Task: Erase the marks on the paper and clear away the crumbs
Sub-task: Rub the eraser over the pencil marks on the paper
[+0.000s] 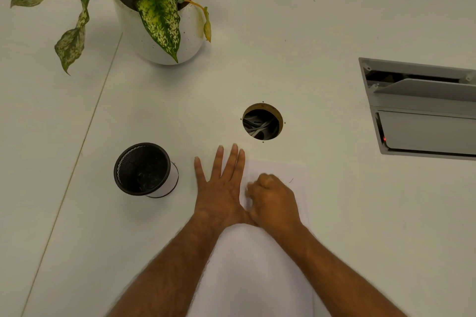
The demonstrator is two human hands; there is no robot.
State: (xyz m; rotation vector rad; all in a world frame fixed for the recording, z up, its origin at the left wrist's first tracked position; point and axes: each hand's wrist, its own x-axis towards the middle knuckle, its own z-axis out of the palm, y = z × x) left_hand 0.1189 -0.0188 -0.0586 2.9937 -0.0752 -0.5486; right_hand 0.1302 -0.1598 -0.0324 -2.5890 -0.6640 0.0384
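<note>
A white sheet of paper point(257, 265) lies on the white table in front of me. My left hand point(221, 188) rests flat on its upper left part with fingers spread, pressing it down. My right hand point(273, 201) is curled into a fist on the paper's upper middle, fingertips pinched around something small and pale that looks like an eraser point(247, 190), mostly hidden. A short dark pencil mark point(291, 180) shows on the paper just right of my right hand. No crumbs are clear enough to tell.
A black mesh cup point(144, 170) stands left of my left hand. Beyond the paper is a round cable hole point(262, 121). A grey hatch point(422, 108) sits at right; a potted plant point(157, 20) at the back left.
</note>
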